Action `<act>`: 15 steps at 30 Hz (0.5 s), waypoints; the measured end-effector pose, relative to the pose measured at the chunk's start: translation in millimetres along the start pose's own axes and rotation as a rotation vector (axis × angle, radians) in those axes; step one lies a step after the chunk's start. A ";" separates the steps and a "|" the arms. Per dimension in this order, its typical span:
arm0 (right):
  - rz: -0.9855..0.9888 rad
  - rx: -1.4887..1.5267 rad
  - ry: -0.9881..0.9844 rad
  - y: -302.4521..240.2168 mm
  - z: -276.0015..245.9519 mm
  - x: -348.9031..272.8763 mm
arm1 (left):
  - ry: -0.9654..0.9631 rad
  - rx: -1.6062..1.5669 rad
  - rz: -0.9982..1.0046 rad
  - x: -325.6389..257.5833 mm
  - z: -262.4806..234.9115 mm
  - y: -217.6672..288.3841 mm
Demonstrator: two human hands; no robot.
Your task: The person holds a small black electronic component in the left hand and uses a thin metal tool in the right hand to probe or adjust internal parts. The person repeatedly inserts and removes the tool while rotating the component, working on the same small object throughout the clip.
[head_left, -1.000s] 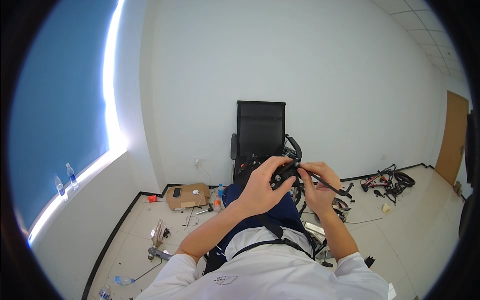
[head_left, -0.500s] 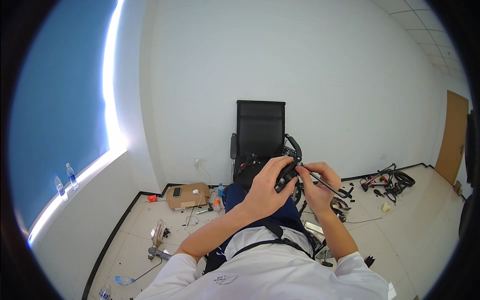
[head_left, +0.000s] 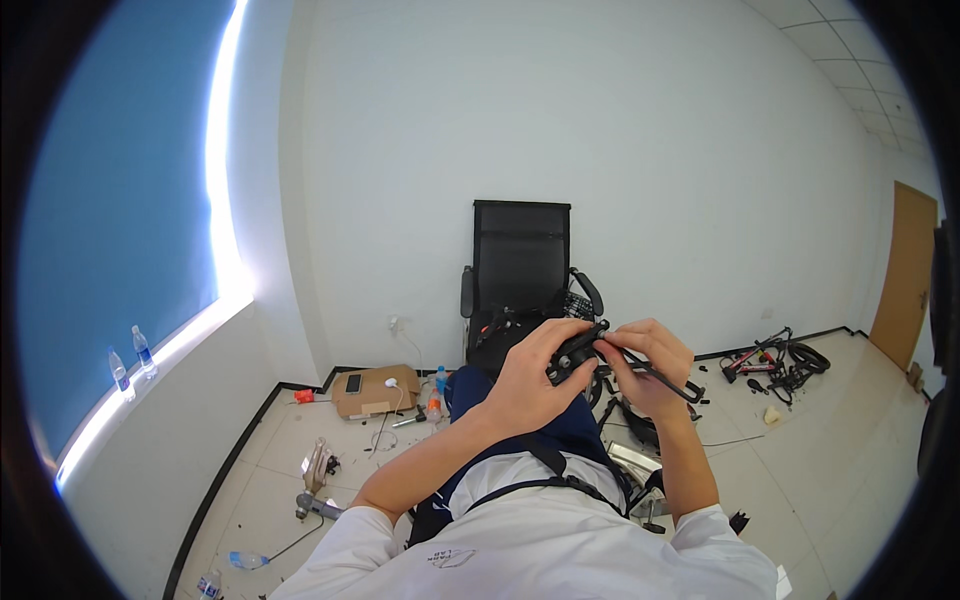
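My left hand (head_left: 535, 380) is wrapped round a small black bicycle part (head_left: 574, 354), its fingers over the top and its thumb along the near side. Against the right end of that part, my right hand (head_left: 652, 362) pinches with thumb and index finger. A slim dark lever-like arm (head_left: 655, 375) runs from this end across my right palm to a curved tip. The part looks like a brake lever, but my fingers cover much of it. Whatever small piece lies between the right fingertips cannot be made out.
A black office chair (head_left: 522, 255) with loose parts on its seat stands ahead. Flattened cardboard (head_left: 372, 403) bearing a phone (head_left: 353, 383) lies left. Metal parts (head_left: 318, 470) and bottles (head_left: 247, 561) litter the left floor; a dismantled bicycle frame (head_left: 757, 362) lies far right.
My right hand has shifted slightly right and turned, its fingers bending more over the part's end. The lever-like arm has turned a little with it. My left hand keeps its hold.
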State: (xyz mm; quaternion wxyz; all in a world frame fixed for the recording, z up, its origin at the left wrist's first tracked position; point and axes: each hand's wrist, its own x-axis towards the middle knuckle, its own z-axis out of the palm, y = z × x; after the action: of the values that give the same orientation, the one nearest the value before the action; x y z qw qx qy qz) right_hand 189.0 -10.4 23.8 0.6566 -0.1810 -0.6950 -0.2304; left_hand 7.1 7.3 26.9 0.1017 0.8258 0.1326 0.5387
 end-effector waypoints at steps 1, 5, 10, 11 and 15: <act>0.019 0.005 -0.002 -0.7 0.1 0.8 | 0.025 0.013 0.021 -0.1 0.6 0.1; 0.214 0.093 0.035 -0.4 5.0 -3.9 | 0.115 0.077 0.085 -1.1 3.4 -2.5; 0.431 0.333 0.076 1.2 12.3 -17.8 | 0.156 0.110 0.113 -1.2 5.5 -1.0; 0.437 0.347 0.085 0.9 13.5 -18.1 | 0.159 0.116 0.117 -1.5 5.1 -0.2; 0.432 0.398 0.094 0.9 13.4 -17.8 | 0.177 0.115 0.114 -1.0 5.3 -0.3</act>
State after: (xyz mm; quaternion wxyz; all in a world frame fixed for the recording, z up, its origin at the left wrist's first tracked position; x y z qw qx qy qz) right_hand 179.7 -1.3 5.7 0.7446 -0.1818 -0.6406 0.0474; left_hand 11.5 7.1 23.9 0.0112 0.7856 0.1244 0.6060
